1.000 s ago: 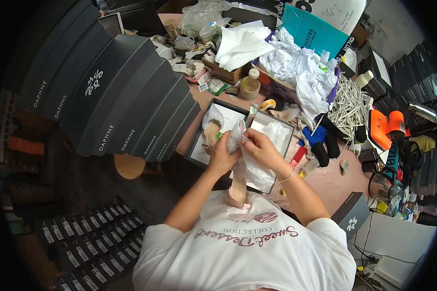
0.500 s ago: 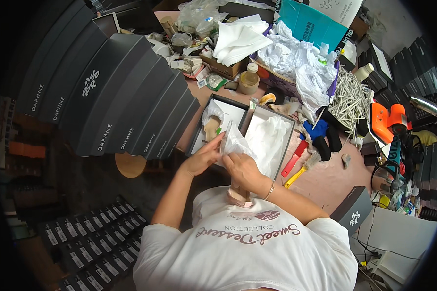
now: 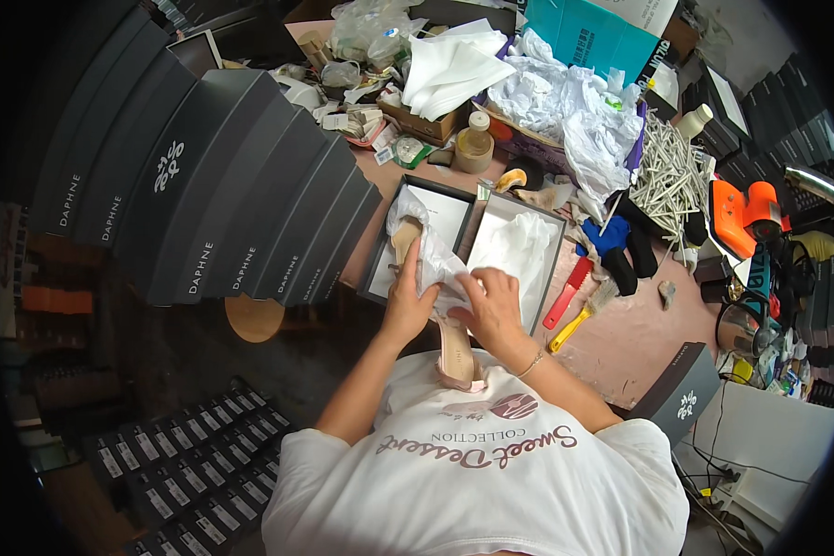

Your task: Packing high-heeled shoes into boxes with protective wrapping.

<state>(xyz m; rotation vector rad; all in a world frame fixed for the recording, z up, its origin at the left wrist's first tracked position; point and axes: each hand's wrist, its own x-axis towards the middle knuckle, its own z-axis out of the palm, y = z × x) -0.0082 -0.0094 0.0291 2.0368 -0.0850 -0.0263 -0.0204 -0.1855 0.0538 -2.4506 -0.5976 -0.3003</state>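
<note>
White tissue paper [image 3: 440,269] stretches between my hands over an open dark shoe box [image 3: 371,283]. My left hand [image 3: 408,298] is closed on the paper, its fingers against a beige shoe [image 3: 404,237] partly wrapped in it. My right hand [image 3: 493,310] pinches the paper's other side. Close to my shirt, below my hands, a second shoe [image 3: 456,355] shows its pale insole and pinkish strap; its far end is hidden under the paper and my right hand. The box's other half [image 3: 546,259] lies beside it, lined with white paper.
Stacked dark shoe boxes [image 3: 222,185] rise on the left. Right of the box lie a red brush [image 3: 567,295] and a yellow-handled brush [image 3: 579,320]. Behind stand a capped bottle [image 3: 474,144], a bin of crumpled paper [image 3: 565,102] and a heap of white sticks [image 3: 663,176].
My left hand has moved right and turned upright against the wrapped shoe. My right hand has shifted slightly right, pulling the paper. More of the near shoe's insole now shows.
</note>
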